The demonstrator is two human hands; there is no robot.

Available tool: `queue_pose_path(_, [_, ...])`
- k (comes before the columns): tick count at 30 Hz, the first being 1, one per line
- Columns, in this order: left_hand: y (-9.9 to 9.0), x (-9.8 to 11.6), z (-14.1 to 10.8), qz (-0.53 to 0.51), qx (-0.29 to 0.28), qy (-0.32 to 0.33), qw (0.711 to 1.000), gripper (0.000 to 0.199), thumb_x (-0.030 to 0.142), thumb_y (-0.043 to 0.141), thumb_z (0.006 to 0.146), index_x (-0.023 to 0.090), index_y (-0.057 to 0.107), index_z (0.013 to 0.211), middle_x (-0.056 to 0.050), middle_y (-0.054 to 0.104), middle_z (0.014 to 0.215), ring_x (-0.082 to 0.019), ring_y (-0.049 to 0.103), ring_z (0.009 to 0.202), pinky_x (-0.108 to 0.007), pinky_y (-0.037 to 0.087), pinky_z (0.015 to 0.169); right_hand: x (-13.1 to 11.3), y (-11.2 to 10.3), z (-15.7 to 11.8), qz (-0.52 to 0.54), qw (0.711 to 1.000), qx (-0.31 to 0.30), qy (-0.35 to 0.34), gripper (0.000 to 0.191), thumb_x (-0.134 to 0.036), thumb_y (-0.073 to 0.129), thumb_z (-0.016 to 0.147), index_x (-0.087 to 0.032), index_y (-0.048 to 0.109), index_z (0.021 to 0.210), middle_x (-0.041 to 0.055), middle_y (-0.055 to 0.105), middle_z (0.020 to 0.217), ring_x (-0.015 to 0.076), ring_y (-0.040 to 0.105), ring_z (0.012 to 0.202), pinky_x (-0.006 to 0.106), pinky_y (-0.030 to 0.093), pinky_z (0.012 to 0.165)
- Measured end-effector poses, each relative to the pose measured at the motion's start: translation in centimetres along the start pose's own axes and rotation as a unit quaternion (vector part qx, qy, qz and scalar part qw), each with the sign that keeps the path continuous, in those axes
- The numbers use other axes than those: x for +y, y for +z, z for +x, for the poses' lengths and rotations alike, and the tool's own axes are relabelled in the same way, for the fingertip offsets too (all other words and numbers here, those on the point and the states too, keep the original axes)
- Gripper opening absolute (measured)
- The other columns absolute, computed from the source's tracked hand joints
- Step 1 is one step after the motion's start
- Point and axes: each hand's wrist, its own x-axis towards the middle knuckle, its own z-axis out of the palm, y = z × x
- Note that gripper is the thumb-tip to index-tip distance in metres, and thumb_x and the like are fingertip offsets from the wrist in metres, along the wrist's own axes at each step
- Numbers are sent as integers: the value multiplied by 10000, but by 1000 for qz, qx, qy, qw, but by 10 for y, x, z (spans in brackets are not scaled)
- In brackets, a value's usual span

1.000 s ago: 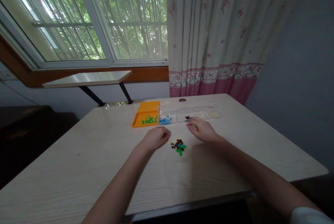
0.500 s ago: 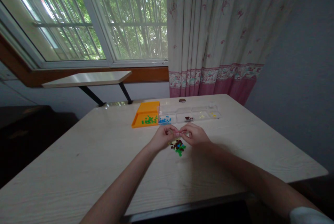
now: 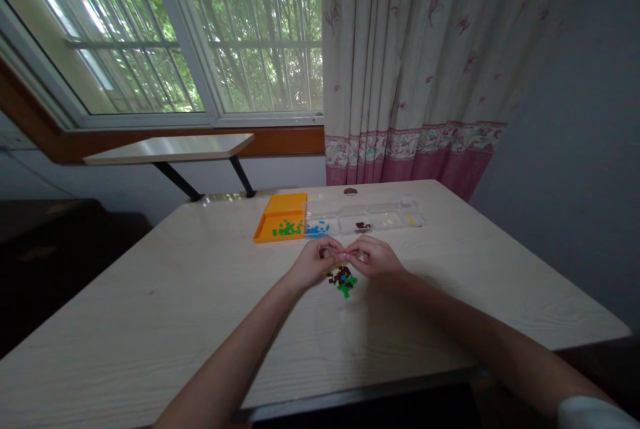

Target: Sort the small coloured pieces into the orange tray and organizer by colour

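Observation:
My left hand and my right hand meet fingertip to fingertip over the middle of the table. Both are closed in a pinch, and whatever lies between the fingertips is too small to make out. Just below the fingers is a cluster of small building pieces in brown, green, blue and pale yellow. Its upper edge is partly covered by my fingers. From this view I cannot tell whether the cluster rests on the table or hangs from my fingers.
An orange tray with green pieces stands beyond my hands. To its right, a clear compartment tray holds blue, brown and yellow pieces. A round brown disc sits near the table's back edge. A raised shelf stands at back left.
The view has shifted very slightly. Both hands keep the same pinched pose over the cluster, with no clear movement of the pieces.

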Motion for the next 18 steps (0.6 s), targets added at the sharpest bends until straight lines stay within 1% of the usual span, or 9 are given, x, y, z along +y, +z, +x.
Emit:
queue_pose_path(5, [-1,1,0,30,1,18,999,302,376,656,646,115,541,742,69,406,466,-26,324,399,-149,195,390,3,2,0,-3,999,18,-34,95,-267,566,754,-188,617,754,14,591,695,112,537,634,205,396,590])
queue_pose_path(9, [-1,0,1,40,14,36,998,288,367,660,643,112,554,725,63,410,470,-27,312,404,-152,197,394,4,4,-1,2,999,34,-36,95,-270,575,750,-188,620,763,14,595,692,112,542,630,203,404,590])
queue_pose_path(13, [-1,0,0,47,15,37,998,282,358,665,641,114,555,731,70,395,455,-26,302,395,-152,195,391,4,4,-2,1,999,32,-34,106,-288,578,750,-193,621,763,9,594,684,106,537,607,199,398,562])
queue_pose_path(18, [-1,0,-1,42,12,30,999,290,361,667,637,117,549,743,73,395,452,-26,306,395,-148,203,392,5,2,-2,-7,999,21,-50,74,-248,564,749,-191,607,766,10,595,705,109,543,637,198,396,574])
